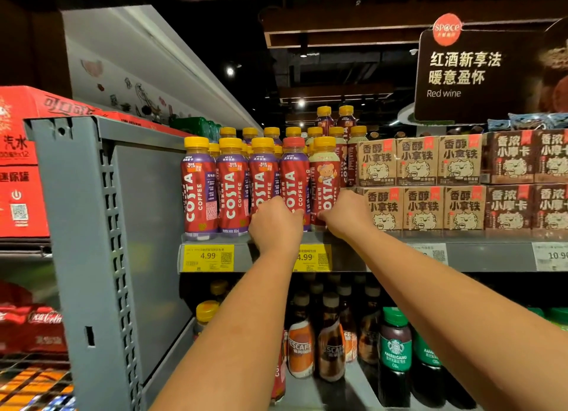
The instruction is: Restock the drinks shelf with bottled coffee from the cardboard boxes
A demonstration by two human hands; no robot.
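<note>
A row of Costa coffee bottles [230, 183] with yellow caps stands along the front of the grey shelf [384, 257]. One bottle with a red cap [294, 177] stands fourth from the left, and a pale-topped bottle [325, 177] stands to its right. My left hand [275, 223] has its fingers curled against the lower part of the red-capped bottle and its left neighbour. The fingers of my right hand [347, 214] curl round the base of the pale-topped bottle. More bottles stand behind the front row. No cardboard box of bottles shows.
Brown latte cartons [418, 183] are stacked right of the bottles. Yellow 4.99 price tags [209, 257] hang on the shelf edge. Nescafe and Starbucks bottles [395, 346] fill the shelf below. A grey perforated end panel [101, 226] stands at left, with red cola cases [18, 161] beyond it.
</note>
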